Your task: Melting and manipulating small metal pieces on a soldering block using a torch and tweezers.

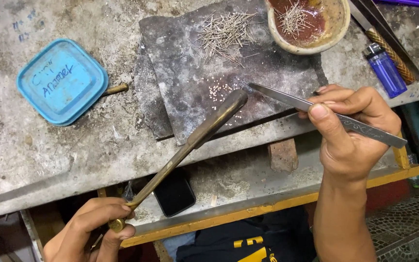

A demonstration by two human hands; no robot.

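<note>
**Working over the dark slab**

Gripping a brass blowpipe point(190, 145), my left hand point(90, 228) aims its tip over the dark slab point(209, 82). My right hand point(350, 131) pinches steel tweezers point(316, 109), tips just beside tiny beads point(217, 90), possibly solder grains, on that slab.

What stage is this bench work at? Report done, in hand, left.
Done: tiny pale beads lie on the dark grey slab. In hand: left hand holds a brass pipe, right hand steel tweezers, both tips near them. Left: thin wire pieces lie heaped.
</note>
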